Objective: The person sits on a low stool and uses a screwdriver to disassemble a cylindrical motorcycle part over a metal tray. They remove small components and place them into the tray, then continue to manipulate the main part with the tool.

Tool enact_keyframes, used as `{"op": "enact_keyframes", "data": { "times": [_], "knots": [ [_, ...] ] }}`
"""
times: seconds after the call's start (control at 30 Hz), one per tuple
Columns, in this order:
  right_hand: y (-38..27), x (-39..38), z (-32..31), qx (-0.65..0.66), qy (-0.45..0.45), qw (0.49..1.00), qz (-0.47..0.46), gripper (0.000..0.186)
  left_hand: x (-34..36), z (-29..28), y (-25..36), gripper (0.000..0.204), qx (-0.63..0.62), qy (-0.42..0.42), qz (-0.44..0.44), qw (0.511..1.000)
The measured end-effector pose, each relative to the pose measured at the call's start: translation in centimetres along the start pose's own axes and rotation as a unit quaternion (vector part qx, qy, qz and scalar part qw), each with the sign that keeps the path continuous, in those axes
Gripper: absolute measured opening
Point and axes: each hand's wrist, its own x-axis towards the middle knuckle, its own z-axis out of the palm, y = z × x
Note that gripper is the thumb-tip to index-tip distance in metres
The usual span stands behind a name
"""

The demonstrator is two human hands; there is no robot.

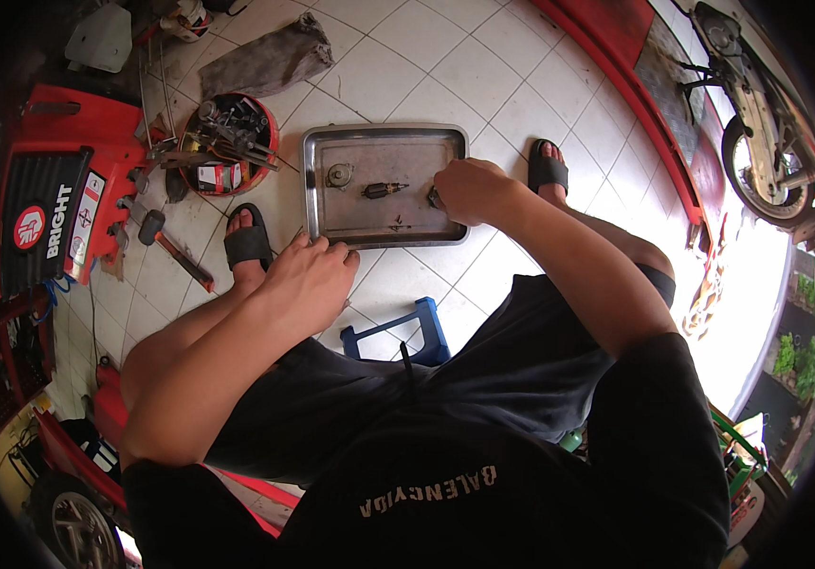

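A shallow rectangular metal tray [384, 132] lies on the floor between my feet. Inside it are a round grey metal part [339, 175], a dark pointed armature-like part [385, 190] and small dark bits [398, 224]. My right hand [478, 192] is closed over the tray's right side, with a small dark metal part [434, 197] at its fingertips; its exact kind is hidden. At the near left corner, my left hand [305, 284] rests with loosely bent fingers apart, their tips by the rim. Nothing shows in it.
Left of the tray stand a red tub of tools [270, 156], a hammer [175, 248] and a red machine [56, 199]. A grey cloth [270, 57] lies beyond. A blue stool [434, 332] is below me. A motorcycle [758, 123] stands far right past a red edge.
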Motion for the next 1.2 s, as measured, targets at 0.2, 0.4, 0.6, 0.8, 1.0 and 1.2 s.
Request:
{"op": "enact_keyframes", "data": {
  "times": [0.2,0.4,0.6,0.8,1.0,1.2],
  "knots": [
    [0.1,0.0,0.2,0.009,0.013,1.0,-0.006,0.021,0.0,0.0,0.0,0.056,0.003,0.0,0.0,1.0],
    [0.1,0.1,0.3,0.008,0.009,1.0,-0.007,0.022,0.0,0.0,0.0,0.056,0.004,-0.002,0.0,1.0],
    [-0.1,-0.3,-0.1,-0.001,-0.003,1.0,-0.003,0.023,0.1,0.0,0.0,0.056,0.001,0.004,0.003,1.0],
    [-0.7,-0.5,0.0,-0.006,-0.013,1.0,-0.013,0.02,0.0,0.0,0.1,0.057,0.002,0.002,0.0,1.0],
    [-1.0,0.1,2.4,0.027,0.014,0.995,-0.096,0.026,0.1,-0.1,0.1,0.057,0.006,0.001,0.003,1.0],
    [-1.8,-0.1,2.3,-0.026,-0.026,0.995,-0.092,0.023,0.1,0.0,0.1,0.055,0.006,0.003,0.003,1.0]
  ]
}}
